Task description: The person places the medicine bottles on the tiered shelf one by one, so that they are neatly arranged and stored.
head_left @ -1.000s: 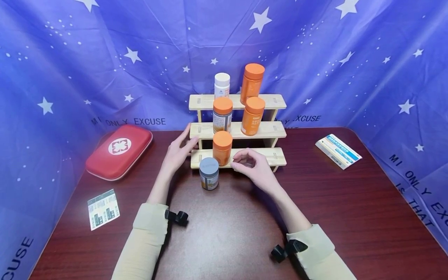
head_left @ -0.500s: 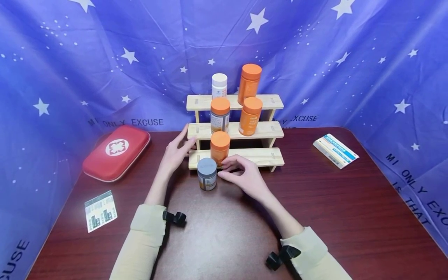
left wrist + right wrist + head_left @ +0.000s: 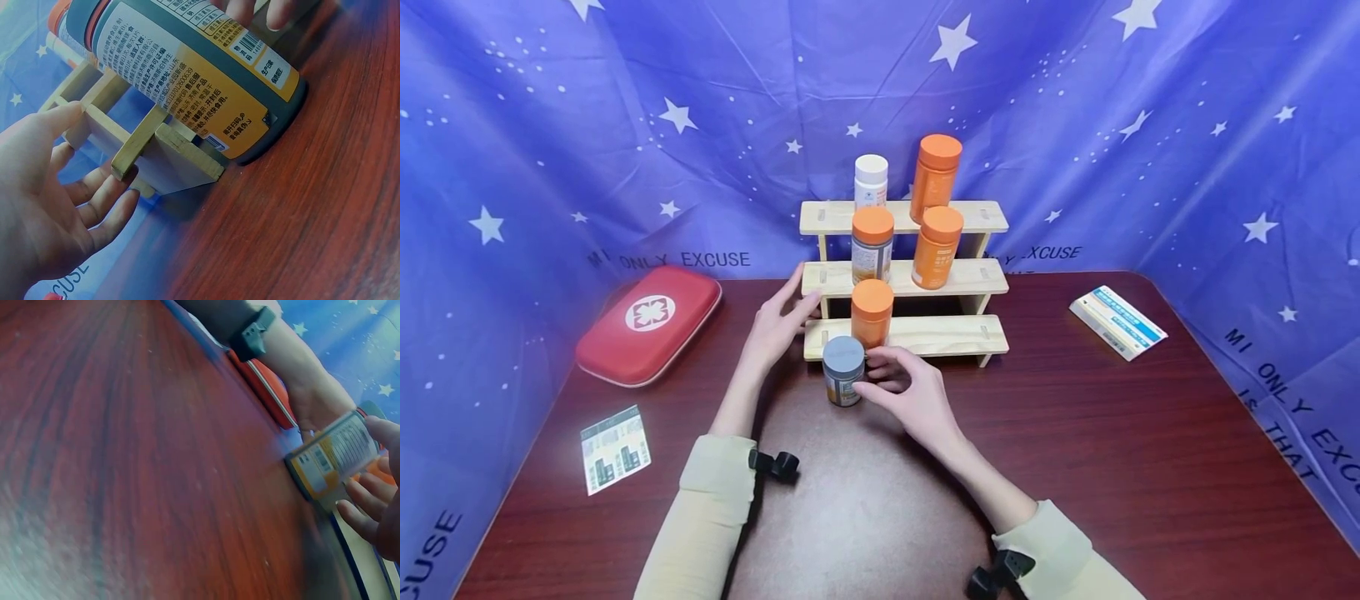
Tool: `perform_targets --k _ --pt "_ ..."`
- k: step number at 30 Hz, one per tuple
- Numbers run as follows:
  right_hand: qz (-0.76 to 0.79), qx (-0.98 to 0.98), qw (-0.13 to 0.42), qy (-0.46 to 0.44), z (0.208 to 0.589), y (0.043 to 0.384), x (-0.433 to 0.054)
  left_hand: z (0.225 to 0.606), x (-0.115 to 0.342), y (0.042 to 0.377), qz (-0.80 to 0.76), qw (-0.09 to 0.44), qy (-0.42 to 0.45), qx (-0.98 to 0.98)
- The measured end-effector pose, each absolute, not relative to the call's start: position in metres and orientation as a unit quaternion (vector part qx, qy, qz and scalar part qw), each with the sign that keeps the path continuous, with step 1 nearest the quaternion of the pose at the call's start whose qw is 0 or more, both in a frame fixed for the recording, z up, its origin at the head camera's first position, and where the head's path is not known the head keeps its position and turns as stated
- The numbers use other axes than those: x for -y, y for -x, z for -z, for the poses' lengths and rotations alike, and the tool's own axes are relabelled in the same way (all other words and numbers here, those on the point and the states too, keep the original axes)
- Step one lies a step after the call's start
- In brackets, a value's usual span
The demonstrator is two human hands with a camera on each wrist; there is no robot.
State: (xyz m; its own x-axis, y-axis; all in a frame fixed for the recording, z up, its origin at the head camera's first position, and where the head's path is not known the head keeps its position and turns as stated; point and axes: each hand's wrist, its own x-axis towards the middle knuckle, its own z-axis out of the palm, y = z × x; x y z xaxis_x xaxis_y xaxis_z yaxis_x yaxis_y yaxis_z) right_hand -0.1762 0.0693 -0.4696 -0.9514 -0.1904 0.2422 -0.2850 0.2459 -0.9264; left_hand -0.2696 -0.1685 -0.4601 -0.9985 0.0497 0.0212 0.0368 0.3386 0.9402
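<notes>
A three-tier wooden stand [image 3: 947, 335] is at the table's centre back. Against its left end rests my left hand [image 3: 772, 329], fingers touching the boards; in the left wrist view these fingers [image 3: 103, 203] look loosely bent. In front of the lowest tier stands a grey-lidded supplement jar [image 3: 844, 371], upright on the table. My right hand [image 3: 917, 393] is at the jar's right side, thumb in front and fingers behind, not closed round it. In the right wrist view its fingers [image 3: 369, 494] are spread beside the jar [image 3: 331, 456]. Whether they touch it I cannot tell.
Orange-lidded bottles [image 3: 872, 308] and a white bottle [image 3: 871, 179] stand on the tiers. A red first-aid case [image 3: 651, 321] and a printed card [image 3: 615, 450] lie at left. On the right lies a blue-and-white box [image 3: 1118, 322].
My right hand has moved left and towards me, from beside the lowest tier to the grey-lidded jar. The left hand has stayed at the stand.
</notes>
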Motion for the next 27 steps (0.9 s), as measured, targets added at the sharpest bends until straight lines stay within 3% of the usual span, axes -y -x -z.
perform_targets --k 21,27 --pt "-0.518 0.838 0.131 -0.110 0.463 0.166 -0.041 0.460 0.170 0.268 -0.573 0.002 -0.026 -0.819" --pt "-0.507 0.847 0.129 -0.091 0.462 0.165 -0.037 0.460 0.170 0.269 -0.571 0.001 -0.029 -0.820"
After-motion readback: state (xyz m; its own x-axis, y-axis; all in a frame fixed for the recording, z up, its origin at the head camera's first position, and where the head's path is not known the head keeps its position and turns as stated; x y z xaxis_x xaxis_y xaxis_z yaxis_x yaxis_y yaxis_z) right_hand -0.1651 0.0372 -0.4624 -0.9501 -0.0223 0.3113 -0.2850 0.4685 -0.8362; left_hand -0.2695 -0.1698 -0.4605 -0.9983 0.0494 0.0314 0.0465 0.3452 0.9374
